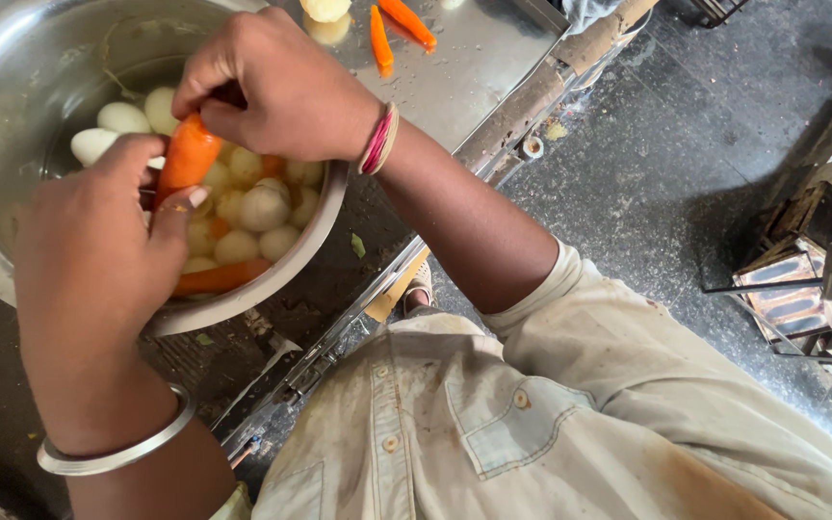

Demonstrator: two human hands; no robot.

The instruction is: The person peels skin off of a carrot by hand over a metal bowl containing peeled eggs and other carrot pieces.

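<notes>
Left hand (pixel 89 260) and right hand (pixel 276 87) both grasp one carrot (pixel 187 159) above the bowl (pixel 12 58). Beneath the hands lie peeled potatoes (pixel 262 207). Risk: the wet carrot may slip from the fingers and drop among them.

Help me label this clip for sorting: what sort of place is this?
Probably a working kitchen or food-prep stall: both hands hold a carrot over a big steel bowl of peeled potatoes, on a steel counter.
</notes>
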